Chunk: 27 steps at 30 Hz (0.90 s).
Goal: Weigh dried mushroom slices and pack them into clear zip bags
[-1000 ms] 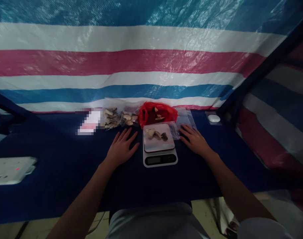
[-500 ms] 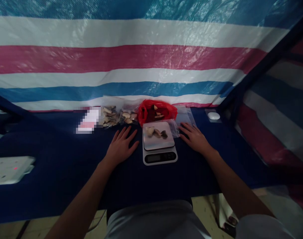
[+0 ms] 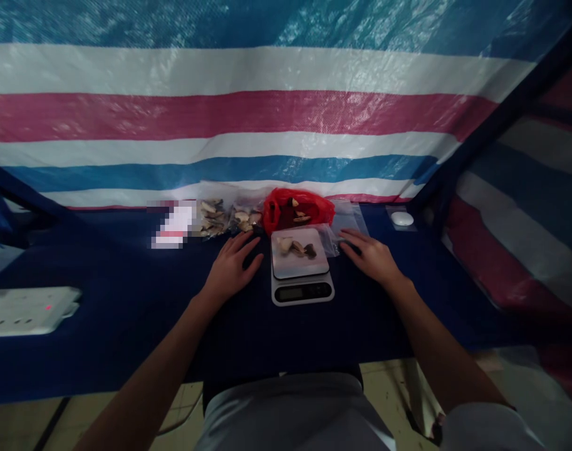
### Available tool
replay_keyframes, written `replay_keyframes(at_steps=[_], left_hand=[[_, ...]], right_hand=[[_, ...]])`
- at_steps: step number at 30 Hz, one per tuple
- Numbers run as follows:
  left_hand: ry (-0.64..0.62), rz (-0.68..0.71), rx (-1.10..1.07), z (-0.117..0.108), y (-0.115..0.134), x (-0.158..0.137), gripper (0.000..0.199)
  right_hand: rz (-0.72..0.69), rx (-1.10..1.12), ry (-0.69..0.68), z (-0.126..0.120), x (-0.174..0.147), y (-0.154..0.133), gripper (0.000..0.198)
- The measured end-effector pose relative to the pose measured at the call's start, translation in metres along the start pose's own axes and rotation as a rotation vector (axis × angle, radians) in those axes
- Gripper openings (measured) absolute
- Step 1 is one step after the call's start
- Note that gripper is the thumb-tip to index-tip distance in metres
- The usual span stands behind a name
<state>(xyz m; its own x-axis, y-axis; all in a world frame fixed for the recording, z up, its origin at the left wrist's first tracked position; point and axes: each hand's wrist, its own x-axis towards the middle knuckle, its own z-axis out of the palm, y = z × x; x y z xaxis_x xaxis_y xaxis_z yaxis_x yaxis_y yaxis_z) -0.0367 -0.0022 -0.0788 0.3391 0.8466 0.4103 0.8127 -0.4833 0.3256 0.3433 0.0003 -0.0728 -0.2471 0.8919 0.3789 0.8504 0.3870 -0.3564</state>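
Note:
A white digital kitchen scale (image 3: 299, 291) sits between my hands. On its platform lies a clear plastic bag (image 3: 330, 241) with a few pale and dark dried pieces (image 3: 297, 248), perhaps mushroom slices. My left hand (image 3: 232, 266) is left of the scale, fingers apart, holding nothing. To the right of the scale is my right hand (image 3: 368, 254), also empty, its fingers extended beside the bag's edge. Behind the scale stands an open red plastic bag (image 3: 323, 210) with a few similar pieces inside. Two filled clear bags (image 3: 211, 219) lie beyond my left hand.
A white power strip (image 3: 29, 310) with a red light lies at the left. A blurred-out white and red item (image 3: 176, 225) is near the filled bags. Flat clear bags (image 3: 354, 219) and a white oval object (image 3: 402, 218) are at the right. A striped tarp (image 3: 267, 116) hangs behind.
The view has shifted slightly, moving the power strip rightward in the picture. My fingers have drawn a little closer together on both hands. The scale and bags keep their places.

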Motion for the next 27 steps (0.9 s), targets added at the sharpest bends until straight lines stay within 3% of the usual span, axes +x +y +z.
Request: replay_keyframes(at_steps=[3,10,20,27], left_hand=[[0.033,0.059,-0.056,-0.006,0.01,0.01,0.049],[-0.069,0.132,-0.2,-0.007,0.035,0.031,0.049],[-0.109,0.156,-0.235,-0.001,0.037,0.033,0.05],[-0.106,0.152,-0.253,-0.004,0.034,0.031,0.052]], right_hand=[[0.081,0.21,0.05,-0.005,0.003,-0.007,0.038],[0.31,0.747,0.076,0.009,0.009,-0.03,0.04],[0.462,0.977,-0.018,0.014,0.016,-0.037,0.047],[0.404,0.972,-0.083,0.011,0.017,-0.038,0.041]])
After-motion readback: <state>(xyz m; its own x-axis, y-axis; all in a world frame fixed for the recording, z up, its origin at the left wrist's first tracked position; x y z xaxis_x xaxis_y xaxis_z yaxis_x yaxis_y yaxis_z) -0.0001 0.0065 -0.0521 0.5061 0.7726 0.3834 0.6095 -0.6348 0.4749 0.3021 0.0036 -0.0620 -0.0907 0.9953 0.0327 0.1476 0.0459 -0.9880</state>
